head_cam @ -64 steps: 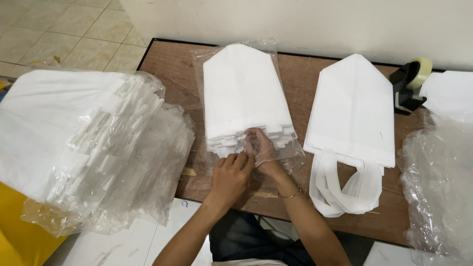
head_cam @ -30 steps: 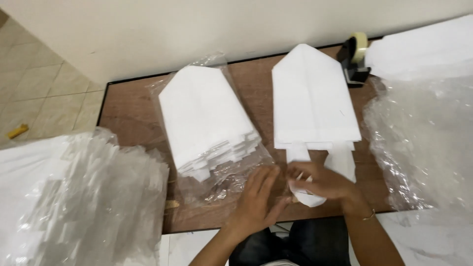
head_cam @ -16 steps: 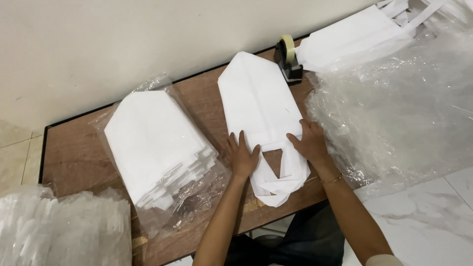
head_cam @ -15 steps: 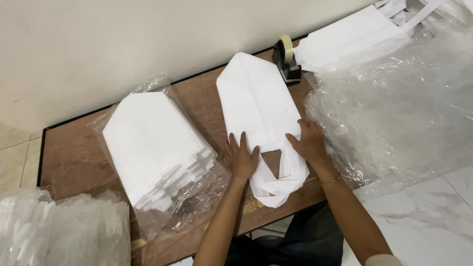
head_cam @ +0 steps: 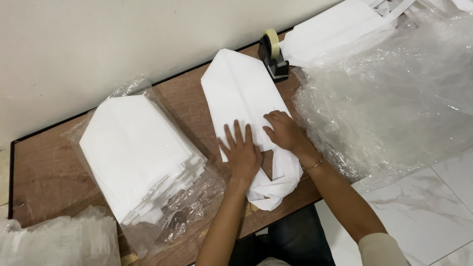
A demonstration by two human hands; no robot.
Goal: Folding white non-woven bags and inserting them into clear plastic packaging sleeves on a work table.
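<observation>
Both hands press flat on a folded white bag (head_cam: 240, 93) on the brown surface (head_cam: 44, 167) — left hand (head_cam: 242, 153) with fingers (head_cam: 237, 134) spread, right hand (head_cam: 284, 131) just beside it, gripping nothing. The bag's handles (head_cam: 276, 184) lie beneath the palms — its pointed end beyond the fingertips.

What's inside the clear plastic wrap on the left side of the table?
The clear plastic wrap holds a stack of folded white bags, edges fanned out near its open end. How many bags lie below the top one cannot be seen.
</observation>
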